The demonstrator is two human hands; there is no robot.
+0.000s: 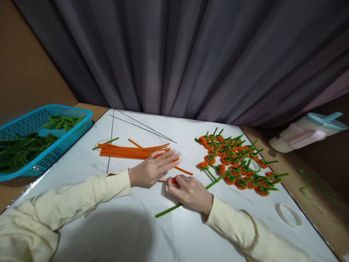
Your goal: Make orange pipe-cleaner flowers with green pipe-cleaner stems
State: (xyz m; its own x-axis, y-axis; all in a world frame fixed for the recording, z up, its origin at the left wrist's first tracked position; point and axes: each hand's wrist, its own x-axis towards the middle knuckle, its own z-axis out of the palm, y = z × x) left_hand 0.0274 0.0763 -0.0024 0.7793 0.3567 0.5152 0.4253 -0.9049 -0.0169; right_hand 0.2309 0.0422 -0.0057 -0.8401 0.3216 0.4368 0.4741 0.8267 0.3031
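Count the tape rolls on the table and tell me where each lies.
2. One roll sits among the orange pieces; the other roll lies near the right edge of the table. The pile may hide more.

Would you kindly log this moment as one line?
left hand: over orange strips | right hand: holding stick, orange piece | right side: orange-green pieces | left side: blue basket

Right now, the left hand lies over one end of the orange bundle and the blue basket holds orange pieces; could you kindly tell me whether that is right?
Not quite: the head view shows green pieces in the blue basket, not orange ones. The left hand does lie over one end of the orange bundle.
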